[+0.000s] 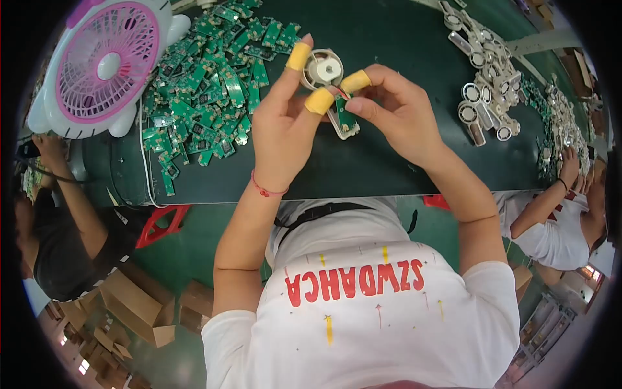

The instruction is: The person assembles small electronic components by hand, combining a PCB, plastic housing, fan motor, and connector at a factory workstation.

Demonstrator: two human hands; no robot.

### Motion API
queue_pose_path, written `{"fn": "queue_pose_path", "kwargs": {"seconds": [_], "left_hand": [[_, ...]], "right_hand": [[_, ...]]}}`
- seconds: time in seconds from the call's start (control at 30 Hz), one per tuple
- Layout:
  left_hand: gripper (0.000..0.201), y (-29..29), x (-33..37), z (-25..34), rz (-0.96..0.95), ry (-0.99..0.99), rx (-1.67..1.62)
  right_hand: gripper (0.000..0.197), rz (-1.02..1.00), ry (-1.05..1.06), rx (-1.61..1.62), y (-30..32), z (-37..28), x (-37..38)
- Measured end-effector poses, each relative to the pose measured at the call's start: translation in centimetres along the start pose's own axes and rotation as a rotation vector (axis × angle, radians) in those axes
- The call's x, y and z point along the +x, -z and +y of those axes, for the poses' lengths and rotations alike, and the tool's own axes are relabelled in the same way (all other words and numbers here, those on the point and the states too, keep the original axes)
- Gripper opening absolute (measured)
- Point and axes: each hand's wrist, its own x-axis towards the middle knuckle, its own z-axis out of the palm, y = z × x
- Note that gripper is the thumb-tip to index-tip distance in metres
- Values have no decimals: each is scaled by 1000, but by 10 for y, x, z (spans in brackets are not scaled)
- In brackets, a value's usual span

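My left hand (285, 126), with yellow finger covers on thumb and index, holds a cream plastic housing (306, 69). The housing has a round ring at its far end, with a white round part (328, 69) seated inside. A green circuit board (345, 118) lies along its narrower near end. Between ring and board runs a thin red wire (342, 93). My right hand (402, 110), a yellow cover on its index finger, closes finger and thumb around the board's upper end, by the wire. Its fingertips partly hide what they pinch.
Many loose green circuit boards (201, 91) are heaped left on the dark green table (389, 172). A pink and white fan (107, 65) stands beyond them. Cream housings (486, 91) are piled right. Co-workers sit at both sides; cardboard boxes (139, 301) lie on the floor.
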Motion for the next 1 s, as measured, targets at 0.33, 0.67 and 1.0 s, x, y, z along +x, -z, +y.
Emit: {"fn": "queue_pose_path", "kwargs": {"seconds": [0.33,0.67,1.0], "left_hand": [[47,2,-8,2,22,112,-123],[47,-11,-4,-2,57,-48,33],[75,-12,14,-23,193,-100,322]], "right_hand": [[18,-43,240,-236,-4,7,-2],[31,5,-118,-58,-12,18,-5],[27,-162,-346,46,23,32,75]]}}
